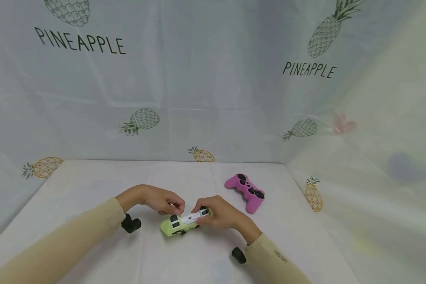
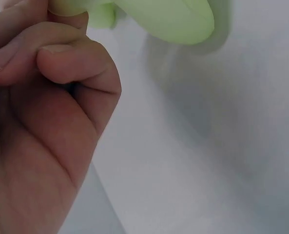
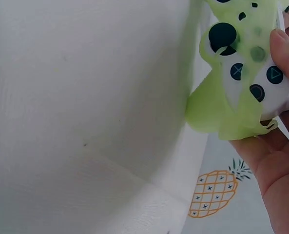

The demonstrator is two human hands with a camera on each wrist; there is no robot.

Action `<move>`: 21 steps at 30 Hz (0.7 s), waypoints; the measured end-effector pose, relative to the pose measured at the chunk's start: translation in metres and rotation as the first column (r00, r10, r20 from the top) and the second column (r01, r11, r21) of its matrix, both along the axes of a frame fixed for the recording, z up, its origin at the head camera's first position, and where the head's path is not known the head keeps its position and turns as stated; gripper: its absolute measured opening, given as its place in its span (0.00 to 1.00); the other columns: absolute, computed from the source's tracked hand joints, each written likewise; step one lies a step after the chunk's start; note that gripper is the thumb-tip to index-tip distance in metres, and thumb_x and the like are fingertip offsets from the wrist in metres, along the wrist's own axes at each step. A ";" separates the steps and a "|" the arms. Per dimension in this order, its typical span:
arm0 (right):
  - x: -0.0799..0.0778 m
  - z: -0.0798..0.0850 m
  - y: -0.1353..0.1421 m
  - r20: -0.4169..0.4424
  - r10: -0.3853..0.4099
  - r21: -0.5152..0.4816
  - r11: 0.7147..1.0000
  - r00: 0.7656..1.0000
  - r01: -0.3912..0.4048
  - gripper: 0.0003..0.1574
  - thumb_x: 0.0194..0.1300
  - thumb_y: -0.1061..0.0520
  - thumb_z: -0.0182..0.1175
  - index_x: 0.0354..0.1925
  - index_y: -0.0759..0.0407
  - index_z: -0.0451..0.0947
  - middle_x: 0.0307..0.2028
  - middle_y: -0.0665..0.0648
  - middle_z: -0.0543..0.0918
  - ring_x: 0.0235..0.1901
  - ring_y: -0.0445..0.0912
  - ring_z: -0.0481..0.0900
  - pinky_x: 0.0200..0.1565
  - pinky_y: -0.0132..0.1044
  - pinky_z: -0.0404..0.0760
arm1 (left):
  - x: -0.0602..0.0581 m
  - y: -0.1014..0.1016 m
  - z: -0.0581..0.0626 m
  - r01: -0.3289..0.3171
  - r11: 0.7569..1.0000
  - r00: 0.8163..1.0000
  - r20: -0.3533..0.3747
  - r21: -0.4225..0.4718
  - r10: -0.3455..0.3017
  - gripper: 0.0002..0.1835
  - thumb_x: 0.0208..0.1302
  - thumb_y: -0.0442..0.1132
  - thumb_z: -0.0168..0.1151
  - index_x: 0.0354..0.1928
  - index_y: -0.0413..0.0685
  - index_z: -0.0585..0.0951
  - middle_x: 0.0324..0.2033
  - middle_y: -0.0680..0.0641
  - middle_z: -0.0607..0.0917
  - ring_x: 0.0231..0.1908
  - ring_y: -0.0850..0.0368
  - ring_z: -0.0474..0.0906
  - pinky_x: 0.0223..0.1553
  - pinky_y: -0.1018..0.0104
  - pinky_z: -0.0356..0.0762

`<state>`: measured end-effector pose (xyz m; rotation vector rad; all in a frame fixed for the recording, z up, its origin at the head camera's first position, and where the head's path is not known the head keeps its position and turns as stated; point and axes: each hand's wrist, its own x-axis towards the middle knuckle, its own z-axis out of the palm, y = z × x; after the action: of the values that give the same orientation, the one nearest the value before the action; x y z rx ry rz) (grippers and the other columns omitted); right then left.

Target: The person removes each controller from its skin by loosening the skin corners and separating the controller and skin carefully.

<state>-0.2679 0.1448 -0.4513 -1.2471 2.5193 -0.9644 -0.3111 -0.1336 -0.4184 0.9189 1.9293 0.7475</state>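
A white game controller is partly covered by a light green silicone cover, held just over the table. My right hand grips its right end, thumb on one side and fingers on the other. In the right wrist view, the cover sits askew over the buttons, and the white shell shows beside my right hand. At the far edge, my left hand has curled fingers that pinch the cover. The left wrist view shows a smooth green handle beyond those fingers; their exact contact is partly hidden.
A pink controller with black sticks and buttons lies on the white tabletop, behind and right of my right hand. Pineapple-printed curtains hang at the back and right. Small black devices stick out from both wrists.
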 end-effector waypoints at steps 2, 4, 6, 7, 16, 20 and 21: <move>0.000 0.002 0.000 0.010 -0.012 0.016 1.000 1.000 0.012 0.12 0.69 0.58 0.73 0.49 0.47 0.85 0.48 0.44 0.89 0.46 0.36 0.81 0.54 0.33 0.80 | 0.000 0.001 0.003 0.012 1.000 1.000 -0.028 -0.024 -0.013 0.07 0.81 0.40 0.57 0.39 0.55 0.79 0.26 0.56 0.72 0.23 0.60 0.65 0.30 0.67 0.64; 0.001 0.003 0.000 0.017 -0.018 0.025 1.000 1.000 0.018 0.13 0.68 0.58 0.74 0.49 0.47 0.85 0.48 0.44 0.89 0.46 0.36 0.81 0.54 0.33 0.80 | -0.001 0.002 0.006 0.032 0.998 0.997 -0.067 -0.053 -0.036 0.07 0.81 0.40 0.57 0.39 0.57 0.79 0.28 0.57 0.73 0.25 0.61 0.66 0.31 0.68 0.64; 0.001 0.003 0.001 0.018 -0.018 0.025 1.000 1.000 0.018 0.13 0.68 0.59 0.74 0.49 0.47 0.85 0.48 0.44 0.89 0.46 0.36 0.81 0.54 0.33 0.80 | -0.002 0.005 0.009 0.051 0.996 0.993 -0.103 -0.078 -0.059 0.08 0.81 0.40 0.57 0.39 0.58 0.79 0.29 0.58 0.74 0.27 0.63 0.67 0.33 0.68 0.65; 0.001 0.003 0.001 0.019 -0.017 0.023 1.000 1.000 0.016 0.13 0.68 0.59 0.74 0.49 0.47 0.85 0.48 0.44 0.89 0.46 0.36 0.82 0.54 0.33 0.80 | -0.003 0.006 0.010 0.060 0.995 0.991 -0.113 -0.085 -0.069 0.07 0.80 0.39 0.57 0.39 0.58 0.79 0.30 0.59 0.75 0.28 0.63 0.67 0.33 0.69 0.65; 0.000 0.000 0.001 0.015 -0.021 0.012 1.000 1.000 0.020 0.13 0.67 0.59 0.74 0.47 0.47 0.85 0.46 0.43 0.89 0.45 0.35 0.82 0.53 0.33 0.80 | -0.005 0.005 0.002 0.031 0.999 0.998 0.046 0.007 -0.031 0.07 0.82 0.42 0.55 0.41 0.50 0.77 0.29 0.56 0.71 0.27 0.59 0.65 0.35 0.65 0.63; -0.002 0.001 -0.001 0.009 -0.014 0.009 1.000 1.000 0.014 0.12 0.67 0.59 0.75 0.47 0.47 0.85 0.45 0.43 0.89 0.42 0.35 0.81 0.50 0.32 0.81 | -0.004 -0.005 -0.004 -0.009 0.994 0.995 0.097 0.107 -0.001 0.09 0.83 0.44 0.53 0.43 0.47 0.75 0.30 0.54 0.71 0.29 0.58 0.65 0.38 0.63 0.64; -0.002 0.002 -0.001 0.006 -0.014 0.011 1.000 1.000 0.014 0.12 0.67 0.59 0.75 0.46 0.48 0.85 0.44 0.44 0.89 0.41 0.35 0.81 0.49 0.31 0.81 | -0.004 -0.008 -0.005 -0.022 0.991 0.995 0.099 0.132 0.009 0.09 0.83 0.44 0.53 0.43 0.46 0.75 0.31 0.54 0.71 0.30 0.58 0.65 0.38 0.63 0.64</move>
<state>-0.2703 0.1437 -0.4493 -1.2238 2.5284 -0.9548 -0.3149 -0.1412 -0.4231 0.9309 1.8201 0.9229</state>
